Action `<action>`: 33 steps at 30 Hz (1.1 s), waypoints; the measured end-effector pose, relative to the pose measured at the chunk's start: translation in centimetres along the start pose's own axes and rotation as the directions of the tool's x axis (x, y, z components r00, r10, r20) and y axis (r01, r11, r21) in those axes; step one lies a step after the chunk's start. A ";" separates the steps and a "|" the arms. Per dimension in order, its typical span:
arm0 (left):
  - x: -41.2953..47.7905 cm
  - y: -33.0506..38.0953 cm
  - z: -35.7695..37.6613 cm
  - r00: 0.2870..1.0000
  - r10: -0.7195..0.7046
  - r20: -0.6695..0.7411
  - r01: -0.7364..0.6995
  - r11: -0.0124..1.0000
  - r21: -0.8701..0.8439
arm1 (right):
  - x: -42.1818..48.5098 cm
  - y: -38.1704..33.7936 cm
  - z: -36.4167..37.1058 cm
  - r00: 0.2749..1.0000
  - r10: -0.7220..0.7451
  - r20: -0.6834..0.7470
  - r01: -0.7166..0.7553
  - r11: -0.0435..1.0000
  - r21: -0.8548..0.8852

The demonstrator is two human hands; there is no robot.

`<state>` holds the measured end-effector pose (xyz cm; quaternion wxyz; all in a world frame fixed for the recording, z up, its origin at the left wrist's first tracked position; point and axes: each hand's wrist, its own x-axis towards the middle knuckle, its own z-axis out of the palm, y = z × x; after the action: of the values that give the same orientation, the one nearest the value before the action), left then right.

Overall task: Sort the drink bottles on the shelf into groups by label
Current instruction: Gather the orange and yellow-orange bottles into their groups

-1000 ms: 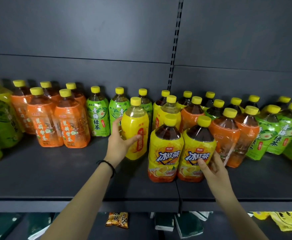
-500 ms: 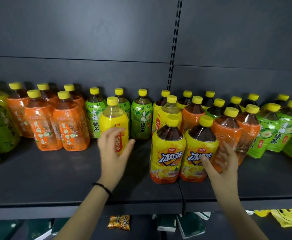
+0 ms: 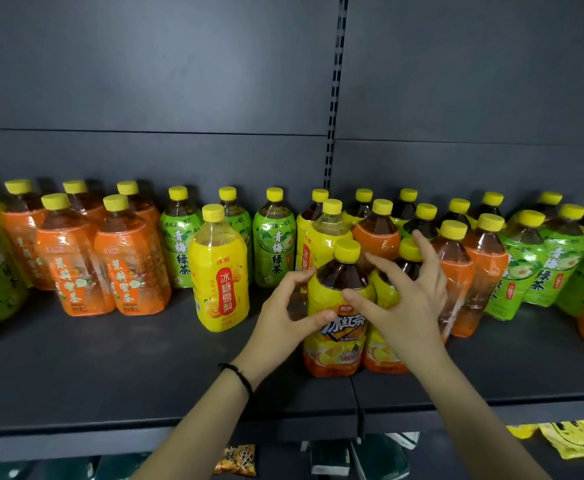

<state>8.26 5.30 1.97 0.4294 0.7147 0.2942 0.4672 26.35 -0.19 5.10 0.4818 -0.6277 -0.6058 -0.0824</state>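
Note:
Yellow-capped drink bottles stand on a dark shelf [image 3: 110, 368]. At the front centre are two iced tea bottles, the left one [image 3: 339, 344] and the right one [image 3: 382, 356], both with yellow labels. My left hand [image 3: 281, 318] curves in a C at the left bottle's side, thumb tip on its label. My right hand [image 3: 410, 301] hovers with spread fingers over the right bottle, its index finger reaching the left bottle's shoulder. A yellow pear-drink bottle [image 3: 221, 271] stands alone left of my hands. A second pear-drink bottle [image 3: 328, 237] stands behind the iced teas.
Orange-label bottles [image 3: 76, 271] group at the left, green-label ones [image 3: 273, 247] behind the pear drink. Right of centre, orange [image 3: 456, 271] and green [image 3: 529, 268] bottles are mixed. Bare shelf lies at the front left. Snack packets [image 3: 238, 462] lie on the shelf below.
My left hand set the pear-drink bottle down at the left, let go, and moved right to the left iced tea bottle. My right hand rose from the labels to the bottle shoulders.

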 end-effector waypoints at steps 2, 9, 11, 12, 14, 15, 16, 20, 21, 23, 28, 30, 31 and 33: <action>0.8 0.1 -0.9 1.000 -0.013 0.029 0.014 0.999 -0.034 | 0.0 0.0 0.2 1.000 0.008 -0.005 -0.008 1.000 -0.021; 8.3 -0.8 -0.8 0.953 -0.126 -0.276 0.161 0.981 0.105 | -0.4 -0.1 -0.5 1.000 0.004 -0.015 -0.003 0.999 0.049; 11.3 -2.9 -0.2 0.977 -0.188 -0.100 0.202 0.967 0.156 | -0.5 0.2 -0.1 0.994 0.085 -0.070 -0.080 0.994 0.074; 11.7 -3.6 -0.1 0.976 -0.206 -0.067 0.215 0.959 0.184 | -0.7 0.1 -0.3 0.992 0.100 -0.081 -0.091 0.990 0.106; 11.9 -4.5 0.4 0.975 -0.212 -0.060 0.220 0.952 0.212 | -0.9 0.0 -0.5 0.989 0.123 -0.077 -0.114 0.987 0.112; 11.9 -4.9 0.4 0.977 -0.204 -0.064 0.213 0.956 0.201 | -0.9 0.0 -0.5 0.989 0.131 -0.067 -0.123 0.986 0.116; 11.8 -5.0 0.5 0.979 -0.191 -0.069 0.200 0.963 0.178 | -0.8 -0.1 -0.4 0.989 0.137 -0.059 -0.129 0.984 0.122; 10.7 -4.5 0.6 0.973 -0.169 -0.155 0.187 0.976 0.110 | -0.9 -0.3 -0.4 0.989 0.139 -0.058 -0.129 0.981 0.144; 10.2 -4.3 0.6 0.965 -0.168 -0.202 0.194 0.974 0.119 | -0.9 -0.3 -0.4 0.989 0.136 -0.057 -0.126 0.980 0.153; 8.7 -3.8 0.6 0.933 -0.173 -0.316 0.247 0.946 0.212 | -1.0 -0.2 -0.4 0.990 0.124 -0.061 -0.113 0.980 0.165; 4.2 -2.7 0.0 0.818 -0.044 -0.573 0.318 0.865 0.388 | -1.4 1.2 -0.4 0.985 0.161 -0.067 -0.137 0.952 0.274; 2.6 -2.4 0.0 0.784 -0.012 -0.620 0.332 0.853 0.403 | -2.1 2.1 -0.3 0.978 0.176 -0.109 -0.134 0.940 0.313; 1.9 -2.1 0.0 0.769 0.003 -0.639 0.340 0.846 0.412 | -2.5 2.6 -0.3 0.973 0.203 -0.113 -0.153 0.925 0.347; 0.8 -1.8 -0.1 0.734 0.025 -0.679 0.366 0.828 0.425 | -3.3 3.4 -0.3 0.956 0.283 -0.075 -0.229 0.882 0.413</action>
<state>8.46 6.85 0.72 0.1248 0.5616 0.6108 0.5440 28.48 -1.94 1.32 0.6457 -0.5837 -0.4878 0.0656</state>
